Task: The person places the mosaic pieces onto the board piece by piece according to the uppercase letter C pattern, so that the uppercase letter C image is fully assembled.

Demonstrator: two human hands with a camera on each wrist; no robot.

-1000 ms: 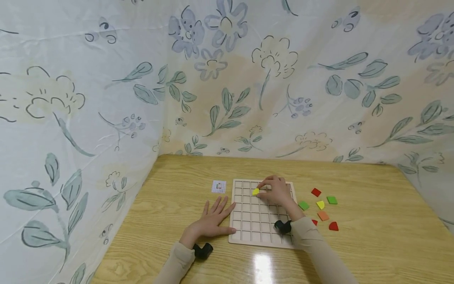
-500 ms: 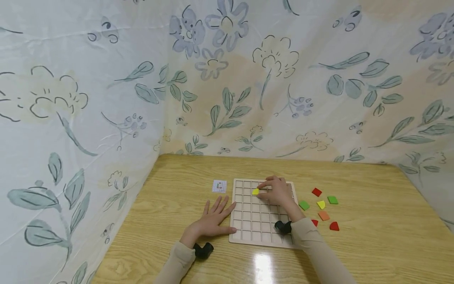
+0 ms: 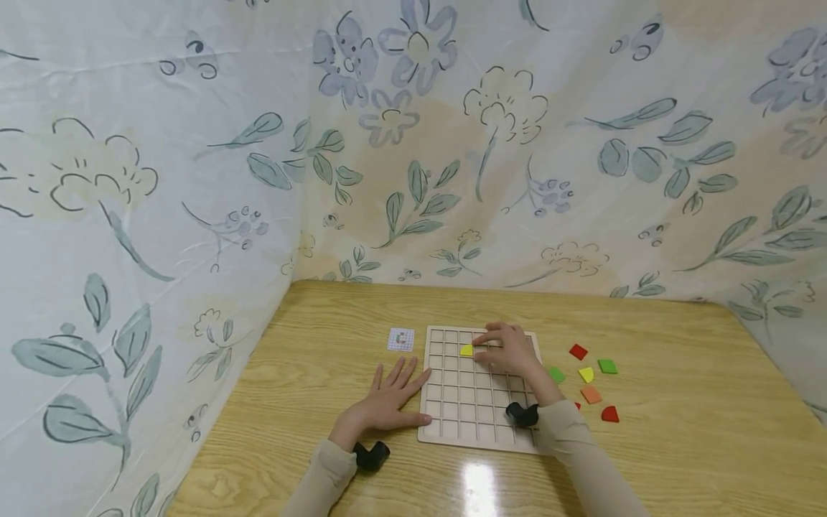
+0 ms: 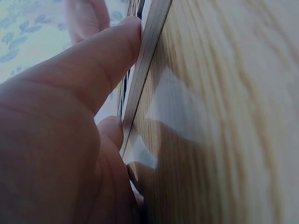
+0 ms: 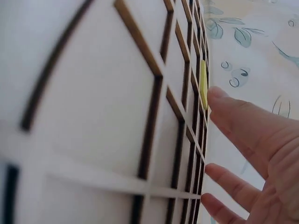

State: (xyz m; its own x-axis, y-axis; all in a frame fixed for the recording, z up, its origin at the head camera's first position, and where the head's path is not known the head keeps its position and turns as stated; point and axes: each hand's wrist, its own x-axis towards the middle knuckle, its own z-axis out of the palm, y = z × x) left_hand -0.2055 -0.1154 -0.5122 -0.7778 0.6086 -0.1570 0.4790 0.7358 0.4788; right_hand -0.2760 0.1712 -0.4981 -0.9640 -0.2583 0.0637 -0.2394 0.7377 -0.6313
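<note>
A yellow quarter-round tile [image 3: 466, 350] lies in a cell near the far left part of the pale wooden grid board [image 3: 449, 435]. My right hand [image 3: 510, 350] is over the board just right of that tile, its fingers extended and holding nothing. In the right wrist view the thumb tip [image 5: 217, 93] is right beside the yellow tile [image 5: 203, 84], while other fingertips are at the board. Spread flat on the table, my left hand [image 3: 386, 403] has its thumb and index fingertip at the board's left edge, which also shows in the left wrist view [image 4: 148, 51].
Loose tiles lie right of the board: a red square [image 3: 578, 352], green ones [image 3: 607, 366], another yellow [image 3: 586, 374], an orange [image 3: 591, 394] and a red quarter-round [image 3: 610, 414]. A small printed pattern card [image 3: 401, 339] lies left of the board. Floral cloth [image 3: 413, 215] encloses the wooden table.
My right fingers have let go of the yellow tile and drawn slightly to the right, leaving it in its cell. My left hand has stayed at the board's edge.
</note>
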